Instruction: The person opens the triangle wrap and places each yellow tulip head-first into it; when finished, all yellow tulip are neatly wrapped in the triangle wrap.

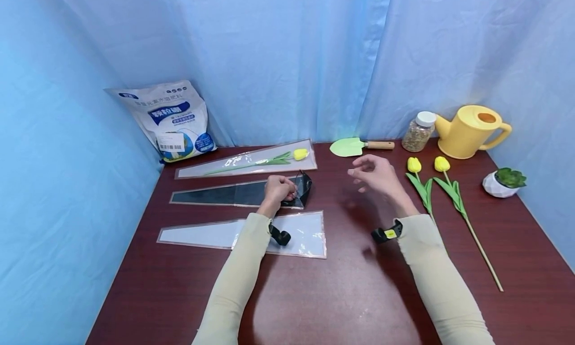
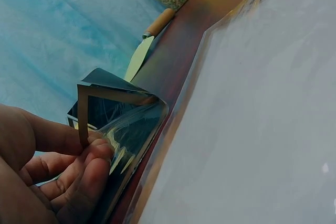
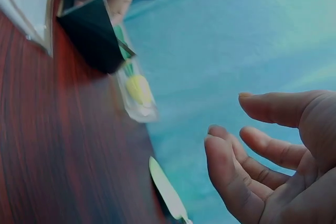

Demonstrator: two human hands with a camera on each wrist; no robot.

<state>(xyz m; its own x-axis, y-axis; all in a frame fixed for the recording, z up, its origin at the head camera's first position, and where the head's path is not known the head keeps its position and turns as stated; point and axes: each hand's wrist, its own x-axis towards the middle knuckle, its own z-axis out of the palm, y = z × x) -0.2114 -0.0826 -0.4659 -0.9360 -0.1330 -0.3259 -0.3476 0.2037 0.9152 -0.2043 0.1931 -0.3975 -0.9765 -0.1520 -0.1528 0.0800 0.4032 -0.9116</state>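
Note:
My left hand point(image 1: 277, 190) pinches the film at the wide end of a black tapered flower sleeve point(image 1: 211, 194), whose mouth is lifted and spread apart. In the left wrist view, thumb and fingertips grip the sleeve's pale-bordered edge point(image 2: 83, 114). My right hand point(image 1: 378, 176) hovers over the table right of that mouth, fingers loosely bent, holding nothing. Behind the black sleeve lies a clear-fronted sleeve point(image 1: 193, 172) with a yellow tulip point(image 1: 300, 154) inside. A white sleeve point(image 1: 305, 235) lies in front, partly under the left forearm. Two loose yellow tulips, one left point(image 1: 414, 165) and one right point(image 1: 442, 164), lie right of my right hand.
A white fertilizer bag point(image 1: 170, 120) stands at the back left. Along the back are a green trowel point(image 1: 348, 147), a jar of granules point(image 1: 418, 135) and a yellow watering can point(image 1: 469, 133). A potted succulent point(image 1: 500, 185) sits at the right edge. Blue curtains point(image 1: 269, 60) surround the table.

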